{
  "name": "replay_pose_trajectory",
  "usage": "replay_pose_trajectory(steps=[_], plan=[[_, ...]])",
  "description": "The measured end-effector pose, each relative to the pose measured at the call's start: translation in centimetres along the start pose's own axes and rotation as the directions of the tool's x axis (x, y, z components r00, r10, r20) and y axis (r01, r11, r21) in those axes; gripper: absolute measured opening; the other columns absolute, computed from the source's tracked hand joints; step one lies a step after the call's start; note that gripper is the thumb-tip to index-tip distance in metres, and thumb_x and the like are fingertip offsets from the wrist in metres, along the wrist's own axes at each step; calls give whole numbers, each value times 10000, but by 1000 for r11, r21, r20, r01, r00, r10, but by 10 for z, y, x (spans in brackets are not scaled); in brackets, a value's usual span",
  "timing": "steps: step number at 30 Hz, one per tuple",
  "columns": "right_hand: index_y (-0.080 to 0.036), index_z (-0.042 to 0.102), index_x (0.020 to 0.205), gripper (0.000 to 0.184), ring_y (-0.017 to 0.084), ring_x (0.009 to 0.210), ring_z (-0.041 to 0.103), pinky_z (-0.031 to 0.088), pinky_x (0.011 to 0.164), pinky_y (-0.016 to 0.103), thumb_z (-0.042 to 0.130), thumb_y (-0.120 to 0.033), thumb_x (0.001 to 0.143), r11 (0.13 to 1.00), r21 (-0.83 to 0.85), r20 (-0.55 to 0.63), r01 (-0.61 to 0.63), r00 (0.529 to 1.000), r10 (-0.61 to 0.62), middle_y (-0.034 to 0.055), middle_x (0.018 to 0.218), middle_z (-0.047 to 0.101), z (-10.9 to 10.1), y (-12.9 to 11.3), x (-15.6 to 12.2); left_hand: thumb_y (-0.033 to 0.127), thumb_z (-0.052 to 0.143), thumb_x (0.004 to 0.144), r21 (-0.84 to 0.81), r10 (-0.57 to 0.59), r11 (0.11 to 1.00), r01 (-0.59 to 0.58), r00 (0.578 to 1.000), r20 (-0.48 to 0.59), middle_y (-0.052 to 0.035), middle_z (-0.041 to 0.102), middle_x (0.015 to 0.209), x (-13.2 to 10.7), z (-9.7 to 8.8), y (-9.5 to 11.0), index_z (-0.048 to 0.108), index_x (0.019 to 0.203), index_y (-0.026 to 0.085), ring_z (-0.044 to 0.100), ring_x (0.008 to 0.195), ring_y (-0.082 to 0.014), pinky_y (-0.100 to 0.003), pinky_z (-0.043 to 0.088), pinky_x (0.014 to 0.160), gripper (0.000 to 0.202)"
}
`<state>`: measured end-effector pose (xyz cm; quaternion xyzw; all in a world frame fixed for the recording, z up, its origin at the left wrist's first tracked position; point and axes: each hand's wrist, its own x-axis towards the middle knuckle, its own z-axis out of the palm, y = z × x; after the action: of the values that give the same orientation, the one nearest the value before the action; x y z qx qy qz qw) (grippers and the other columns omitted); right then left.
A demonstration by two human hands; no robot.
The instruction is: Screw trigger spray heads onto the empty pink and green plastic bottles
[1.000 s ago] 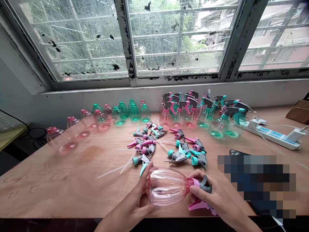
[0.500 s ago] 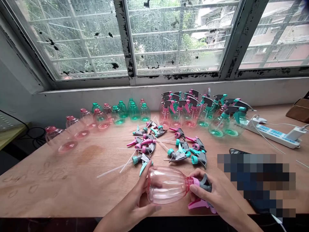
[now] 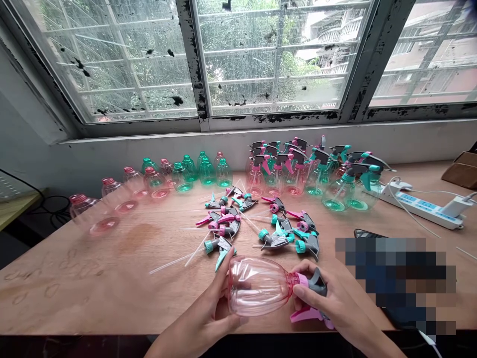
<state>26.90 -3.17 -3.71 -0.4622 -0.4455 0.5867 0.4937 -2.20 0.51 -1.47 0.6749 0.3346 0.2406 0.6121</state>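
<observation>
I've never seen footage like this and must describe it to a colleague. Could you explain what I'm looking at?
There is no machine here: these are a person's two bare hands, seen by one camera worn on the head, looking forward and down. The left hand holds a clear pink bottle on its side, near its base. The right hand grips the pink-and-grey spray head at its neck. On the wooden table beyond lie loose spray heads. Bottles without heads stand at the back left; bottles with heads stand further right, beside a power strip. A pixelated patch hides something at the right.
</observation>
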Motion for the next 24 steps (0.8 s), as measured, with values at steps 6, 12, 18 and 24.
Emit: replay_pose_trajectory(steps=[6, 12, 18, 24], plan=[[-165, 655, 972, 391, 142, 588, 662, 625, 595, 252, 860, -464, 823, 999, 47, 25, 19, 999, -20, -4, 657, 745, -1, 1, 0, 332, 740, 920, -6, -12, 1000, 12, 1000, -5, -23, 74, 1760, 1, -1, 0, -80, 1625, 412, 146, 1598, -331, -514, 143, 1290, 1085], [-173, 649, 991, 408, 147, 602, 686, 626, 602, 243, 870, -466, 812, 999, 36, 26, 3, 1000, -4, -10, 670, 751, -2, 1, 0, 378, 760, 901, -77, -54, 996, 54, 999, 3, -6, 43, 1765, 0, -1, 0, -14, 1638, 400, 37, 1613, -322, -509, 76, 1302, 1069], [-183, 638, 971, 426, 166, 566, 684, 630, 598, 283, 839, -524, 814, 999, -37, 8, 16, 1000, -16, -6, 651, 743, 1, -3, 0, 303, 679, 963, 5, -4, 1000, 4, 1000, -3, -41, 159, 1744, -1, 0, 0, -90, 1622, 424, 190, 1586, -310, -512, 145, 1290, 1020], [-180, 634, 977, 415, 141, 558, 643, 633, 617, 283, 844, -503, 823, 1000, -10, 11, 7, 1000, -7, -18, 644, 729, 1, -3, -1, 305, 748, 908, -10, -6, 1000, 5, 1000, -13, -17, 85, 1758, -1, 1, 1, -44, 1632, 417, -9, 1615, -307, -504, 47, 1302, 1079]])
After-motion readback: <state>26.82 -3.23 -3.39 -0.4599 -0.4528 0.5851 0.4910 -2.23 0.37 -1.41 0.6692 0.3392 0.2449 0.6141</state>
